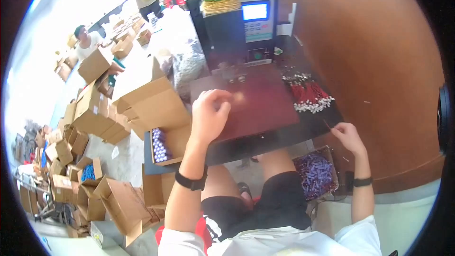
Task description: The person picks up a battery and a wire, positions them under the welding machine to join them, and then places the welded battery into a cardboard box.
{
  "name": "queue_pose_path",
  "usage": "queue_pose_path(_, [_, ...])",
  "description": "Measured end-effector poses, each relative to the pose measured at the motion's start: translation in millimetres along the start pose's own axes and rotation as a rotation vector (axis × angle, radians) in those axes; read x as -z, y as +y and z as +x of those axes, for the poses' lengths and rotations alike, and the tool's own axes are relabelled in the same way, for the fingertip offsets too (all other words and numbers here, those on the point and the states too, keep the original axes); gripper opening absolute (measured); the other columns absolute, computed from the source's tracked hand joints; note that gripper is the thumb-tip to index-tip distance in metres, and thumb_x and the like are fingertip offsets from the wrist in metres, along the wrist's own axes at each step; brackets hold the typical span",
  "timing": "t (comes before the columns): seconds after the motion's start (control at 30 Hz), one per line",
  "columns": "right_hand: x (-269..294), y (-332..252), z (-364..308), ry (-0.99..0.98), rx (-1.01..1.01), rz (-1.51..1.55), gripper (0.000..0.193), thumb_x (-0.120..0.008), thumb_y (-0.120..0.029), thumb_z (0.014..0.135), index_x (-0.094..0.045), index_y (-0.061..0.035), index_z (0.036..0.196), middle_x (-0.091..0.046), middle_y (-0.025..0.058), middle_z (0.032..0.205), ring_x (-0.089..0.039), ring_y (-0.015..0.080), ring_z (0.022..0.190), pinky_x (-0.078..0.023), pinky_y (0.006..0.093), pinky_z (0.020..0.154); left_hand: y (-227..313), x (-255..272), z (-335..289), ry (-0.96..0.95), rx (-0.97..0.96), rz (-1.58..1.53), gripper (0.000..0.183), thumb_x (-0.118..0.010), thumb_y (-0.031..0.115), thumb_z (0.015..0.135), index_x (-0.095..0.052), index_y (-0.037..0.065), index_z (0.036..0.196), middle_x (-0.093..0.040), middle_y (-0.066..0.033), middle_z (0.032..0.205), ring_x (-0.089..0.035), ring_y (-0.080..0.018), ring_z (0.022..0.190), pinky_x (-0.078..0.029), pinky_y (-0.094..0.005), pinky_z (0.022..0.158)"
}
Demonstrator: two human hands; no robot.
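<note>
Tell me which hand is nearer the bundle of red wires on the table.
Right. The right hand sits just below the bundle of red wires at the table's edge; the left hand is farther off to its left.

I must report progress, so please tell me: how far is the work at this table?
Looks done: a pile of red wires lies on the table by the machine. In hand: the left hand pinches something small, too blurred to identify; the right hand holds a thin wire. Seemingly left: the box of purple pieces below is full.
</note>
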State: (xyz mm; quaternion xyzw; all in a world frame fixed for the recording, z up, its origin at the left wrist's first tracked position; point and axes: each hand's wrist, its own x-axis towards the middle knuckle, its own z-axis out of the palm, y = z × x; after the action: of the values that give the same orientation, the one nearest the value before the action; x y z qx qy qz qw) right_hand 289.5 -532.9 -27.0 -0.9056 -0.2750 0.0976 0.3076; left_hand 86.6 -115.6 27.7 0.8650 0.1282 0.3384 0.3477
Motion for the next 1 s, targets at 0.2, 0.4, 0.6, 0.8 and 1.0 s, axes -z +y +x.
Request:
queue_pose_path(0.2, [14, 10, -34, -0.067, -0.151, 0.215, 0.017, -0.063, -0.011, 0.097, -0.068, 0.0050, 0.094, -0.066, 0.0041, 0.073, -0.061, 0.0100, 0.068, -0.049, 0.0273, 0.060, -76, 100, -44, 0.177, 0.263, 0.587, 0.021, -0.066, 0.016, 0.086, -0.074, 0.000, 0.097, -0.072, -0.0181, 0.088, -0.068, -0.0333, 0.094, -0.053, -0.0411, 0.082])
queue_pose_path(0.4, [28, 23, -39, 0.051, -0.171, 0.310, 0.009, -0.059, -0.012, 0.101, -0.063, -0.0042, 0.098, -0.059, -0.0030, 0.077, -0.048, 0.0036, 0.063, -0.038, 0.0212, 0.055, -117, 117, -79, 0.009, 0.363, 0.920, 0.024, -0.073, 0.020, 0.081, -0.073, 0.002, 0.097, -0.071, -0.0175, 0.099, -0.065, -0.0376, 0.098, -0.052, -0.0469, 0.088])
queue_pose_path(0.6, [29, -37, -21, 0.170, -0.030, 0.450, 0.014, -0.063, -0.021, 0.102, -0.065, -0.0084, 0.097, -0.052, -0.0097, 0.080, -0.038, -0.0005, 0.066, -0.028, 0.0197, 0.055, -127, 120, -80, 0.018, 0.262, 0.908, 0.017, -0.073, 0.010, 0.077, -0.070, 0.004, 0.092, -0.069, -0.0165, 0.096, -0.064, -0.0382, 0.101, -0.052, -0.0501, 0.087])
queue_pose_path(0.8, [9, -107, 14, 0.137, 0.179, 0.615, 0.016, -0.064, -0.020, 0.102, -0.067, -0.0043, 0.098, -0.061, -0.0052, 0.090, -0.052, 0.0037, 0.083, -0.039, 0.0211, 0.073, -121, 131, -76, -0.026, 0.203, 0.812, 0.016, -0.074, 0.006, 0.076, -0.068, 0.001, 0.091, -0.071, -0.0189, 0.095, -0.066, -0.0388, 0.095, -0.053, -0.0479, 0.084])
queue_pose_path(1.0, [-17, -162, 61, -0.032, 0.252, 0.790, 0.018, -0.062, -0.021, 0.102, -0.067, -0.0040, 0.098, -0.063, -0.0028, 0.093, -0.056, 0.0075, 0.092, -0.044, 0.0244, 0.086, -29, 110, -33, 0.160, 0.323, 0.140, 0.014, -0.075, 0.006, 0.085, -0.069, -0.002, 0.095, -0.071, -0.0073, 0.088, -0.064, -0.0097, 0.074, -0.052, -0.0261, 0.069])
